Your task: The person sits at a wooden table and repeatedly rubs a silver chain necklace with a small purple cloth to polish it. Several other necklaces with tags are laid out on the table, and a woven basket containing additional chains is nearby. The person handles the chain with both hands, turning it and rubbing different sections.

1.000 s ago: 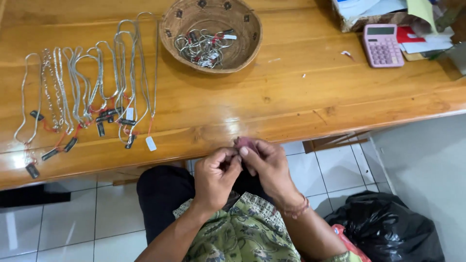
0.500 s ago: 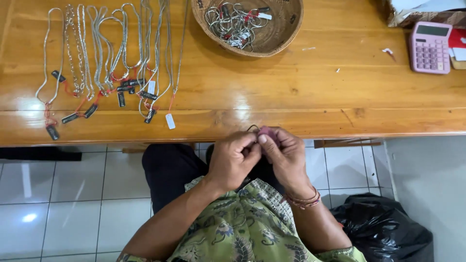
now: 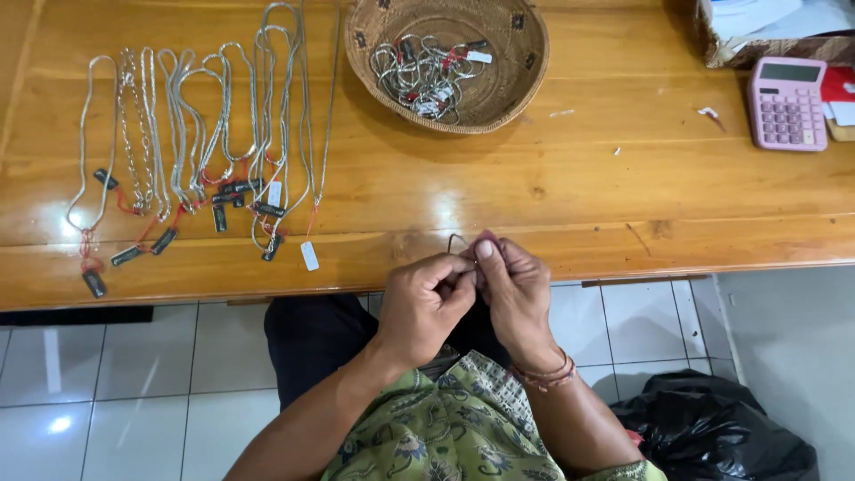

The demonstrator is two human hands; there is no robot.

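head view: left hand (image 3: 426, 303), right hand (image 3: 517, 289) pinch thin wire loop (image 3: 456, 239).

glossy wooden table (image 3: 623, 196), woven basket (image 3: 525, 53), metal chains (image 3: 223, 134)

Both hands are meeting at the near edge of the glossy wooden worktop (image 3: 623, 187), the left hand (image 3: 426, 307) and right hand (image 3: 517, 294) pinching a thin silver chain (image 3: 456, 240) between fingertips. Tagged silver necklaces (image 3: 205, 151) are lying in rows beside a round woven basket (image 3: 525, 53); a pink calculator (image 3: 785, 102) is sitting far right.
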